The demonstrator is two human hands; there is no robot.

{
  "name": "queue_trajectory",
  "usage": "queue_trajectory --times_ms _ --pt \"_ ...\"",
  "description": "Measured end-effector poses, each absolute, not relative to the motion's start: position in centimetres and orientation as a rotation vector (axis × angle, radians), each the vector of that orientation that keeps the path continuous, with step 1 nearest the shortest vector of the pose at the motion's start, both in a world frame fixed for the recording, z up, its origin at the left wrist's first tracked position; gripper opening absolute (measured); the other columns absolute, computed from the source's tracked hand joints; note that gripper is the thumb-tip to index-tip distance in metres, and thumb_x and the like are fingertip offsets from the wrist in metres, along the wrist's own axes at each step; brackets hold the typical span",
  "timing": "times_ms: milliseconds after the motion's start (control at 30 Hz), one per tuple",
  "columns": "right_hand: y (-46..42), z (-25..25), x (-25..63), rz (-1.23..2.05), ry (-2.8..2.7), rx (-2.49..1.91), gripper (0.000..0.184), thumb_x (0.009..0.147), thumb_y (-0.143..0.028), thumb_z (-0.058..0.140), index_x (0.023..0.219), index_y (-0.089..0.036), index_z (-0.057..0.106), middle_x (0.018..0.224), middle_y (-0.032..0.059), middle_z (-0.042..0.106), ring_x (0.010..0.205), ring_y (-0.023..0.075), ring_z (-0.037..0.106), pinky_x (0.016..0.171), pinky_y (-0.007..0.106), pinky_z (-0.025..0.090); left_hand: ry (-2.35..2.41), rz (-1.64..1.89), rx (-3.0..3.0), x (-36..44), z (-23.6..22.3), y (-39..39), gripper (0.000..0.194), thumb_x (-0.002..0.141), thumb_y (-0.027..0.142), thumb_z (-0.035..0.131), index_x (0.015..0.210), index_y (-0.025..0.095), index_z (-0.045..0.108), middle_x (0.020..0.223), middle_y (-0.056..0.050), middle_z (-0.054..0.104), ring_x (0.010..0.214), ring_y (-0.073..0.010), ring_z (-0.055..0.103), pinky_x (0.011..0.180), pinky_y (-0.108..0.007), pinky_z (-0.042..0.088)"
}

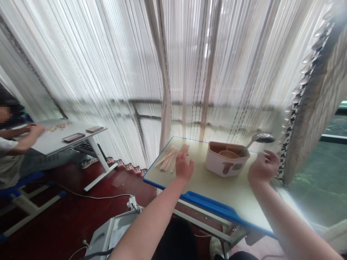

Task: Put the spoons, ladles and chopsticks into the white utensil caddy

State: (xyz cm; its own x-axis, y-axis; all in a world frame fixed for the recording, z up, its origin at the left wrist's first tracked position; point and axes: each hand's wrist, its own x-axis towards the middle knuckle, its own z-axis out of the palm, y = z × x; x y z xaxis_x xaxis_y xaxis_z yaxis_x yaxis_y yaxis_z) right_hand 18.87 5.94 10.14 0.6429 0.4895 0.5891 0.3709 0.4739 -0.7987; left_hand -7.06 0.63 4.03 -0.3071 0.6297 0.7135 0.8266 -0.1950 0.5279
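The slotted ladle (262, 138) already stands in the holder (217, 164), but chopsticks (167, 159) lie loose outside at its nine o'clock, the half-open left hand (184, 167) over some, grip hidden; the blurred right hand (262, 168), loosely curled at three o'clock, seems empty.

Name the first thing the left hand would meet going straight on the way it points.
Most likely the thin, pale wooden sticks just beyond the fingers of the left hand; whether they already touch is unclear from this view.
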Motion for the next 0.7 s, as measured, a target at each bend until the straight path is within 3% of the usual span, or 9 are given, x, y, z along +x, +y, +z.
queue_trajectory --times_ms 100,233,433,567,700 --pt "2.3 10.1 14.3 0.159 -1.306 -0.991 0.027 0.078 -0.034 0.052 0.097 -0.017 0.058 0.090 0.0060 0.054 0.066 0.0124 0.051 0.060 0.028 0.044 -1.874 -1.513 -1.686 -9.4 3.5 0.1 0.027 0.078 0.021 0.048 0.105 0.017 0.048 0.103 -0.011 0.054 0.104 -0.0241 0.049 0.091 -0.042 0.040" --pt "-0.2 9.1 7.3 0.338 -1.782 -0.874 0.020 0.080 -0.031 0.048 0.088 -0.019 0.062 0.089 0.0052 0.056 0.063 0.0113 0.052 0.060 0.026 0.045 -1.841 -1.705 -1.453 -11.4 2.9 -0.4 0.038 0.083 0.027 0.043 0.119 0.015 0.039 0.113 -0.015 0.051 0.108 -0.0244 0.048 0.091 -0.043 0.040" --pt "2.4 3.2 1.7 0.393 -1.890 -0.902 0.030 0.080 -0.022 0.042 0.099 -0.021 0.065 0.092 0.0071 0.058 0.075 0.0157 0.056 0.076 0.033 0.046 -1.756 -1.878 -1.592 -10.8 2.0 -1.2 0.031 0.089 0.032 0.035 0.114 0.018 0.045 0.100 -0.010 0.057 0.095 -0.0197 0.055 0.085 -0.038 0.044" --pt "4.7 -0.1 1.6 0.378 -1.988 -0.902 0.033 0.079 -0.021 0.043 0.104 -0.021 0.066 0.095 0.0090 0.058 0.088 0.0177 0.056 0.084 0.033 0.043 -1.751 -1.915 -1.635 -10.8 1.7 -1.4 0.033 0.090 0.034 0.031 0.116 0.018 0.046 0.103 -0.010 0.058 0.097 -0.0188 0.056 0.085 -0.036 0.045" --pt "5.2 -0.5 1.8 0.318 -2.141 -1.019 0.038 0.081 -0.020 0.042 0.112 -0.025 0.062 0.106 0.0095 0.058 0.090 0.0176 0.056 0.084 0.032 0.042 -1.829 -1.921 -1.557 -11.4 1.3 -0.8 0.036 0.091 0.036 0.028 0.113 0.018 0.050 0.107 -0.012 0.059 0.101 -0.0193 0.056 0.086 -0.036 0.045"
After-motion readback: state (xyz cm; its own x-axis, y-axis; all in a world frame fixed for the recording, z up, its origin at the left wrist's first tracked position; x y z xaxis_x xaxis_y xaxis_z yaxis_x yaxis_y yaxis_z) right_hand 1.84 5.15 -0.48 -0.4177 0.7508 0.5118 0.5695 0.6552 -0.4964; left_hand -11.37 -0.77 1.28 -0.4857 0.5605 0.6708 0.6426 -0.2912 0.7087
